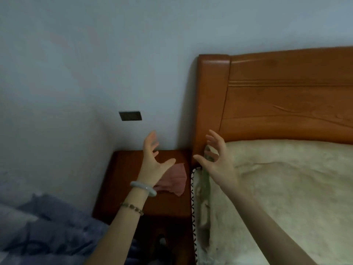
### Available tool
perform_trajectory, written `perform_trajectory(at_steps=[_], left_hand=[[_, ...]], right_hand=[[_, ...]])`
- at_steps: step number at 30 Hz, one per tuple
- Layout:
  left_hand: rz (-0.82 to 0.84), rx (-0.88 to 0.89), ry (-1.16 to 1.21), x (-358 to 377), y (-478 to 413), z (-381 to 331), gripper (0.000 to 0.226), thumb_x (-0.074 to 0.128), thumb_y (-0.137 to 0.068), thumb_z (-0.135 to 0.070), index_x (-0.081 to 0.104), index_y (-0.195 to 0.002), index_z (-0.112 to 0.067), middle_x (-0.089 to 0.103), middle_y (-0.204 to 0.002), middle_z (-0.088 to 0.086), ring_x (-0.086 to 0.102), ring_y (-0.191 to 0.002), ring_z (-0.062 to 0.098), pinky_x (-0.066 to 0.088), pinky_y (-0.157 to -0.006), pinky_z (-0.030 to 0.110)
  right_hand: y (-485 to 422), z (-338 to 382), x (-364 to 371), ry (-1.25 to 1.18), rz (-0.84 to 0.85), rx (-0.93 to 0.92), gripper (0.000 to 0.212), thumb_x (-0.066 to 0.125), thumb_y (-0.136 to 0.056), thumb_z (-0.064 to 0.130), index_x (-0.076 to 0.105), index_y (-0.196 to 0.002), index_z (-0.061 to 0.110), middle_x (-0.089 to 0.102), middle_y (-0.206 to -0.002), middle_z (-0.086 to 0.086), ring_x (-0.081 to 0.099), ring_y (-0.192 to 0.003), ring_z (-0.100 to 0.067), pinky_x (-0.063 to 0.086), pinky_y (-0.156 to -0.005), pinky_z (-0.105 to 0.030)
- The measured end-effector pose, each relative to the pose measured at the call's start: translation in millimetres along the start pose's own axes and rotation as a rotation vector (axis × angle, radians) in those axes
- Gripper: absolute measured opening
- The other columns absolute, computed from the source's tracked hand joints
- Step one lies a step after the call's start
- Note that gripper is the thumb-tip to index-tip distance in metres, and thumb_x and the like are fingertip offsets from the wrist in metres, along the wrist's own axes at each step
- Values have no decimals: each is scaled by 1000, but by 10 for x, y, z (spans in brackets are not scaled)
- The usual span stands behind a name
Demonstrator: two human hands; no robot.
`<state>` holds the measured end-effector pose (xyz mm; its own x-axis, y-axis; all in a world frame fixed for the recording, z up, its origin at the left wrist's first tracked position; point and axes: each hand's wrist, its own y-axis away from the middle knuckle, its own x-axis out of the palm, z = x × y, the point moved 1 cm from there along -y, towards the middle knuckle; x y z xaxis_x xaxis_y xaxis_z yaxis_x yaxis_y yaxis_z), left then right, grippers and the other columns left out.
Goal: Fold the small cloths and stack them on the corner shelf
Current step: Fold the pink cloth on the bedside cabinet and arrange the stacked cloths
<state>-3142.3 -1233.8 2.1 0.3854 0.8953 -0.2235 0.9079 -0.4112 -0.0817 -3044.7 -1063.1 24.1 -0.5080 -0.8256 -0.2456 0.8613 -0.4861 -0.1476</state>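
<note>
A pink cloth [174,178] lies crumpled on the wooden bedside stand [126,169] in the room's corner. My left hand [154,161] hovers over the stand with fingers spread, holding nothing, partly covering the pink cloth. My right hand [217,159] is raised at the bed's left edge, fingers spread and empty. A greenish cloth [205,188] hangs down the side of the mattress, under and behind my right hand; its upper part is hidden by the hand.
A wooden headboard [277,96] stands behind the cream bedding [286,188]. A dark wall plate [130,115] sits on the pale wall above the stand. Blue-grey fabric [38,230] fills the lower left.
</note>
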Motion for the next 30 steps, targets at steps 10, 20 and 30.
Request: perform_trajectory(at_steps=[10, 20, 30], left_hand=[[13, -250, -45, 57, -1117, 879, 90, 67, -75, 10, 21, -143, -27, 28, -148, -2, 34, -132, 13, 29, -113, 37], [-90, -462, -52, -26, -1407, 1914, 92, 70, -74, 9, 21, -138, -35, 29, -143, -7, 35, -130, 11, 27, -114, 34], [-20, -719, -142, -203, -1273, 3372, 83, 74, -76, -9, 29, -143, -23, 39, -141, -2, 39, -128, 14, 35, -107, 32]], right_hand=[[-1136, -707, 589, 15, 76, 167, 65, 72, -82, 7, 43, -137, 26, 50, -132, 11, 46, -120, 3, 44, -95, -12], [-1545, -1848, 1090, 77, 230, 379, 54, 65, -84, 4, 50, -123, 38, 53, -123, 19, 50, -120, -6, 44, -105, -38], [-1429, -3163, 1786, 215, 393, 545, 28, 61, -86, 4, 61, -107, 21, 60, -114, 1, 57, -106, -12, 46, -83, -17]])
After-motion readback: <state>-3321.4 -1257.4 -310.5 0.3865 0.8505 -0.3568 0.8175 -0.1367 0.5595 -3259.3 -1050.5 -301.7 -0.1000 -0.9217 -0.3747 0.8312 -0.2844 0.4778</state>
